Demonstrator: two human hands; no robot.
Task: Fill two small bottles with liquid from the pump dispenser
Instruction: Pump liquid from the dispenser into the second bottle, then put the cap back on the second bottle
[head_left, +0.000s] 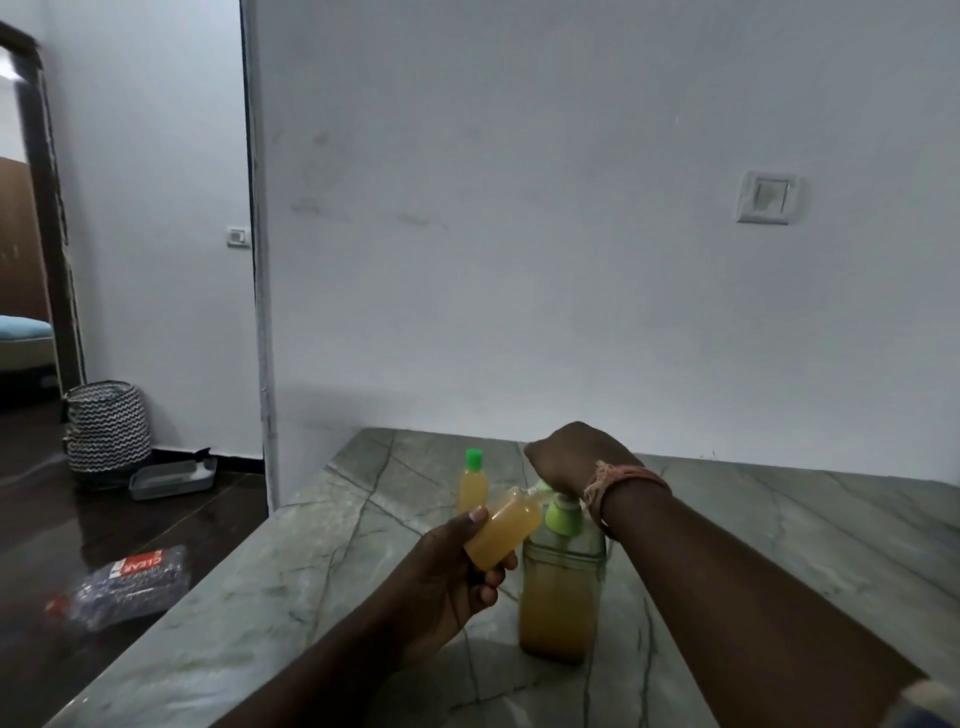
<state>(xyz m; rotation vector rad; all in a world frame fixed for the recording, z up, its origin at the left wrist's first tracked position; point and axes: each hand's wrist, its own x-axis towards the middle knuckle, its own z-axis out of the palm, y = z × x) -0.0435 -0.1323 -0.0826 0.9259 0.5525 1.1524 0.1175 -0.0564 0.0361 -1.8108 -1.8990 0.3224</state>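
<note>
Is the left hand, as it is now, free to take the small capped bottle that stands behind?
Probably not: the left hand already grips an uncapped small bottle at the pump dispenser spout. The path to the capped bottle looks open.

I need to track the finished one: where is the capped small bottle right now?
In the head view, the capped bottle stands upright on the stone counter near the wall, just left of the pump dispenser and beyond the left hand.

bare countertop (779, 545) right, capped bottle (473, 483) behind pump dispenser (563, 587)
</note>
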